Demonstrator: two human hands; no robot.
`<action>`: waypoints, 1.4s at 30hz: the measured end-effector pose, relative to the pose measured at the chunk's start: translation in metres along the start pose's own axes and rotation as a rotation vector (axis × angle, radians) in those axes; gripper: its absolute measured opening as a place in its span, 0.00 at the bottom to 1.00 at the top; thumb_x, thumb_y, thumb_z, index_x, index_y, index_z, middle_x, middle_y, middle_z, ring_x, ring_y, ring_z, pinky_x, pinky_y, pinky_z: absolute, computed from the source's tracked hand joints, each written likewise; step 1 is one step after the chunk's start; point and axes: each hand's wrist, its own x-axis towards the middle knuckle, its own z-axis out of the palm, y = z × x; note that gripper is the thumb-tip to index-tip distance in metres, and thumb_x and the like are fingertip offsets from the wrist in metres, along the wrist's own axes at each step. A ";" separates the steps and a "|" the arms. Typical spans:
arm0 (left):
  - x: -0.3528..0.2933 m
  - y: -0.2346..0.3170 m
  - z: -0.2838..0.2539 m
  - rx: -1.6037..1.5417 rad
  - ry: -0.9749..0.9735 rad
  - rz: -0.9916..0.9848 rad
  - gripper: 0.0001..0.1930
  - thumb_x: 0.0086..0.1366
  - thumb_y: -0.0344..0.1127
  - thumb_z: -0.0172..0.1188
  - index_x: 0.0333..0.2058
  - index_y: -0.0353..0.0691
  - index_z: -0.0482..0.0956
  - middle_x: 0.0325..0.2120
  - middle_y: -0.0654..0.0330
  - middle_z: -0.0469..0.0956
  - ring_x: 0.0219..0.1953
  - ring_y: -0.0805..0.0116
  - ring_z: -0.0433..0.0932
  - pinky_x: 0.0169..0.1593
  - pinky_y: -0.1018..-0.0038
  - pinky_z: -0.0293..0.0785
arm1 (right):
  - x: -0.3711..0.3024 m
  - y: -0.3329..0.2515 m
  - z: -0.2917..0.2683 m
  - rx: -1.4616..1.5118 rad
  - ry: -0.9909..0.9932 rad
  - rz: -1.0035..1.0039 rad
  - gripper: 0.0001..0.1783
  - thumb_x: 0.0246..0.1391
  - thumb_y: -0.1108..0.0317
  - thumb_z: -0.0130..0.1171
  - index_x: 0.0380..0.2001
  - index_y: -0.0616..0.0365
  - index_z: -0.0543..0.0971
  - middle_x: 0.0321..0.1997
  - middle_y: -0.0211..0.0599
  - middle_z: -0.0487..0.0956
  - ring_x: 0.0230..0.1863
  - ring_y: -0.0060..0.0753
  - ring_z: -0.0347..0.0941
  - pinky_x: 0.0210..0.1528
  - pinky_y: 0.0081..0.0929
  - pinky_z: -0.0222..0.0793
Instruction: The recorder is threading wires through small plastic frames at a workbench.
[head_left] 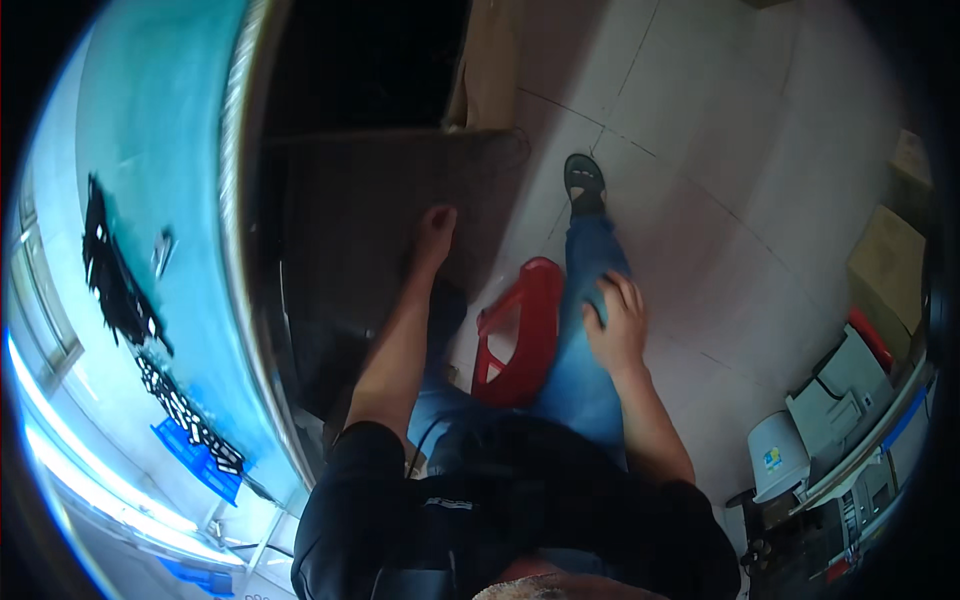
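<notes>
My left hand is in shadow over a dark surface beside the bench, its fingers curled in. Whatever it may hold is hidden. On my right leg in blue jeans rests my right hand, holding nothing, with its fingers apart and slightly bent. Between my legs shows a red plastic stool. My right foot wears a dark sandal and stands on the tiles.
A teal-topped workbench with a metal edge runs along the left. On it lie a pile of black pieces, a small tool and a blue basket. Cardboard boxes and a grey machine stand at right.
</notes>
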 end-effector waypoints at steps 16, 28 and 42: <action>0.223 -0.065 0.113 -0.057 0.143 -0.389 0.08 0.67 0.39 0.60 0.38 0.41 0.75 0.28 0.66 0.75 0.30 0.75 0.72 0.31 0.74 0.69 | 0.031 0.032 -0.026 0.030 -0.146 0.231 0.19 0.41 0.67 0.67 0.39 0.59 0.79 0.52 0.47 0.76 0.59 0.54 0.69 0.60 0.47 0.64; 0.271 -0.114 0.158 -0.141 0.172 -0.408 0.08 0.68 0.39 0.59 0.38 0.41 0.75 0.28 0.66 0.75 0.29 0.75 0.72 0.30 0.75 0.68 | 0.023 0.045 -0.035 0.013 -0.141 0.335 0.18 0.41 0.64 0.67 0.37 0.57 0.77 0.51 0.49 0.75 0.57 0.57 0.68 0.60 0.53 0.62; 0.266 -0.146 0.170 -0.291 0.257 -0.432 0.08 0.68 0.39 0.59 0.37 0.42 0.74 0.27 0.66 0.74 0.27 0.76 0.71 0.29 0.75 0.68 | 0.023 0.039 -0.035 -0.039 -0.196 0.351 0.19 0.45 0.62 0.64 0.41 0.56 0.74 0.53 0.50 0.73 0.60 0.58 0.66 0.63 0.54 0.60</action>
